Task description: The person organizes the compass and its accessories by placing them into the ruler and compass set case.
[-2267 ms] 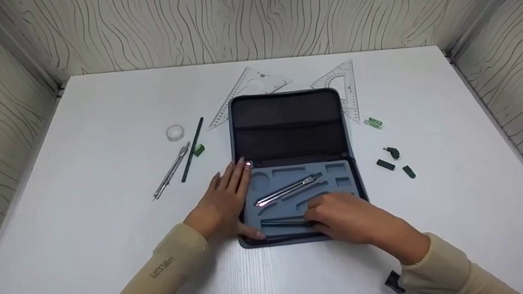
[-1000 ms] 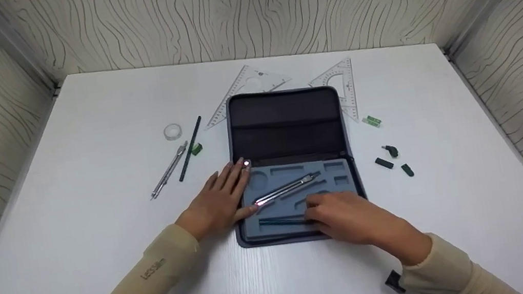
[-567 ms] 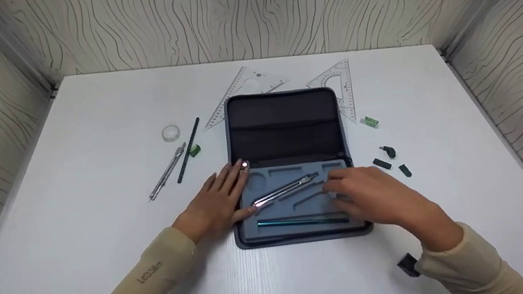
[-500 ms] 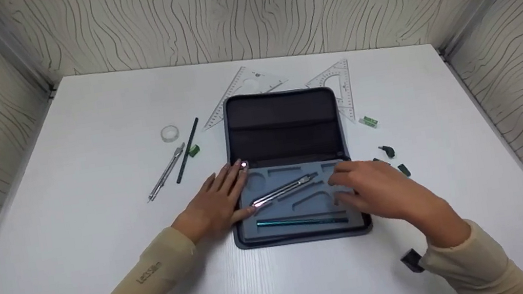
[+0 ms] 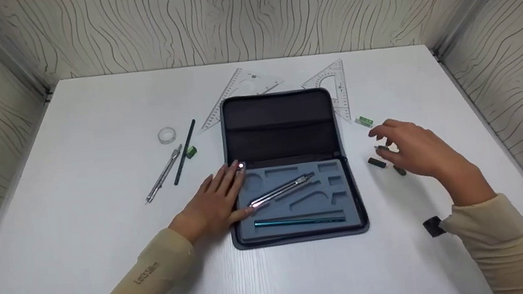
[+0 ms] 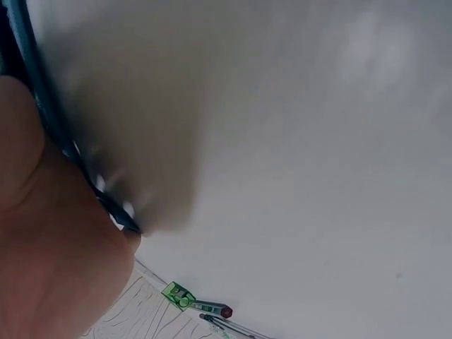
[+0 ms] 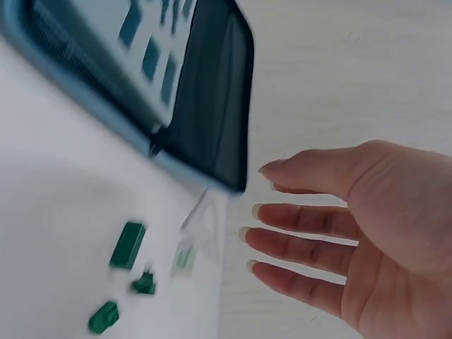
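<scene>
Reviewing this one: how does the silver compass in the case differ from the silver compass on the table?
Place: the case compass lies in the foam insert; the table compass lies on the tabletop.
Angle: in the head view, the case compass lies closer to level, the table compass slopes more steeply.
Hands: the left hand has its thumb by the case compass's tip; neither hand is near the table compass.
Both look silvery, legs close together.

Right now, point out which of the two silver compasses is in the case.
The compass lying slanted in the foam of the case, near the left hand; the other compass lies outside, on the white table beside a dark pencil.
</scene>
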Available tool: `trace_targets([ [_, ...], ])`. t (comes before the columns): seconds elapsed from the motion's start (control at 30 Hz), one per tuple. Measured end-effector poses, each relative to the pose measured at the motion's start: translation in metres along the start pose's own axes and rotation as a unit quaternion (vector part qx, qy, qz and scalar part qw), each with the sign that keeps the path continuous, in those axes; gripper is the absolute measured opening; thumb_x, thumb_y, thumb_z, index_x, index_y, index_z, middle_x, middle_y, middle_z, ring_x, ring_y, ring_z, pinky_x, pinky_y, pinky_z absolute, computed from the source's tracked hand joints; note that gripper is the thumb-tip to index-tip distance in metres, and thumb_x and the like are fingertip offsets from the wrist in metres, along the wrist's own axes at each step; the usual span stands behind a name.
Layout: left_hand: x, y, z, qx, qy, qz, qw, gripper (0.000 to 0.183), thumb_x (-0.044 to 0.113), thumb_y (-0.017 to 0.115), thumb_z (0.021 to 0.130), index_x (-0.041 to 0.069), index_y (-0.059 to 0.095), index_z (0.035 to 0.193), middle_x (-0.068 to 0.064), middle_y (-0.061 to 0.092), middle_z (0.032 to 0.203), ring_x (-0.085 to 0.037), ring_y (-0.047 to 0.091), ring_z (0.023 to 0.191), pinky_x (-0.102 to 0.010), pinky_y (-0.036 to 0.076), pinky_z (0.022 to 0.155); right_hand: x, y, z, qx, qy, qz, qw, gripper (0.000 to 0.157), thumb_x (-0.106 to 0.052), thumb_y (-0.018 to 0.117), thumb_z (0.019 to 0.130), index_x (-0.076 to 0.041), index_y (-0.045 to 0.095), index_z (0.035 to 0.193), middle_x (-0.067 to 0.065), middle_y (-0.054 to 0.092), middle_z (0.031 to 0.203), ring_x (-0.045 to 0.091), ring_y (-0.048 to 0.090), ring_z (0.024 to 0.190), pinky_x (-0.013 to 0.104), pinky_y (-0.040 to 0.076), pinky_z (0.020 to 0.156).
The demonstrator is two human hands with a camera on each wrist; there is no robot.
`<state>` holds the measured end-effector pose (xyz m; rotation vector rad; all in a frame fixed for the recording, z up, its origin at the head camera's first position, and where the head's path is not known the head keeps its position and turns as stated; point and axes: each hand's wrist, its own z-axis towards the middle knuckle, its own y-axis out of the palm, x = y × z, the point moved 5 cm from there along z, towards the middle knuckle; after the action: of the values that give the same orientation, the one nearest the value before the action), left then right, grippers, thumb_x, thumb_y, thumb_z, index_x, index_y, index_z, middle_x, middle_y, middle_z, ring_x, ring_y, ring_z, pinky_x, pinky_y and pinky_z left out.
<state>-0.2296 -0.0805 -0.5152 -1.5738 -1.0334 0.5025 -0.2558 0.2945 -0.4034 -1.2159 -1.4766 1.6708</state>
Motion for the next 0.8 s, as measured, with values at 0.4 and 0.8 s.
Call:
trace_targets([
  [0.4, 0.007, -0.011, -0.007, -0.002, 0.006, -0.033, 0.9994, 0.087, 0.060, 0.038, 0.106, 0.005, 0.005, 0.164, -0.017, -0.003, 0.172, -0.037, -0.001, 0.158, -0.055, 0.008, 0.125, 0.066, 0.037, 0.013, -0.040, 0.066, 0.089, 0.993, 0.033, -0.005, 0.064, 0.096, 0.007, 0.063, 0.127, 0.026, 0.063, 0.116, 0.037, 0.064, 0.101, 0.048, 0.053, 0.080],
  [0.8, 0.003, -0.004, -0.003, -0.011, -0.013, -0.018, 0.9997, 0.090, 0.068, 0.032, 0.103, 0.012, -0.002, 0.165, -0.010, -0.010, 0.172, -0.031, -0.007, 0.158, -0.051, 0.005, 0.126, 0.073, 0.050, 0.015, -0.062, 0.105, 0.105, 0.987, 0.026, -0.007, 0.062, 0.098, 0.006, 0.063, 0.120, 0.015, 0.068, 0.091, 0.021, 0.062, 0.073, 0.033, 0.050, 0.061],
])
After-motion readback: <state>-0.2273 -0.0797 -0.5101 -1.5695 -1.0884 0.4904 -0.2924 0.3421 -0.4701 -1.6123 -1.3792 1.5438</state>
